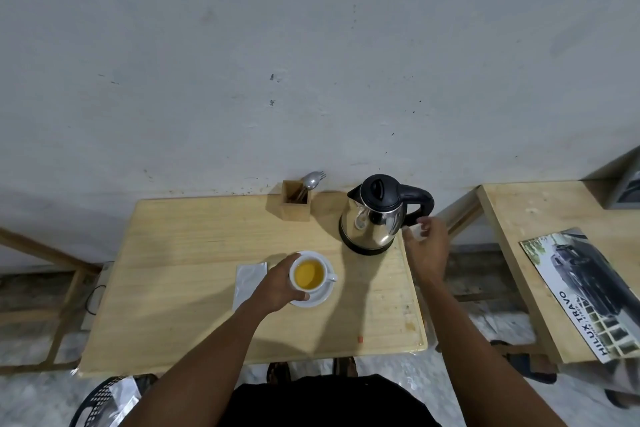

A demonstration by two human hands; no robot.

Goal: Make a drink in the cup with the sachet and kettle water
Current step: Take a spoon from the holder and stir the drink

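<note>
A white cup (309, 274) filled with yellow liquid stands on a white saucer (318, 298) in the middle of the wooden table (194, 288). My left hand (278, 284) wraps around the cup's left side. A steel kettle (375, 218) with a black lid and handle stands at the back right of the table. My right hand (427, 246) hovers just right of the kettle's handle and pinches a small white piece (417, 231), perhaps the torn sachet. A flat silvery sachet wrapper (248, 282) lies on the table left of the cup, partly under my left wrist.
A wooden holder (296, 201) with a spoon and fork stands at the back by the wall. A second wooden table (540, 218) with a printed car poster (581, 291) is on the right. A dark basket (100, 399) sits on the floor at lower left.
</note>
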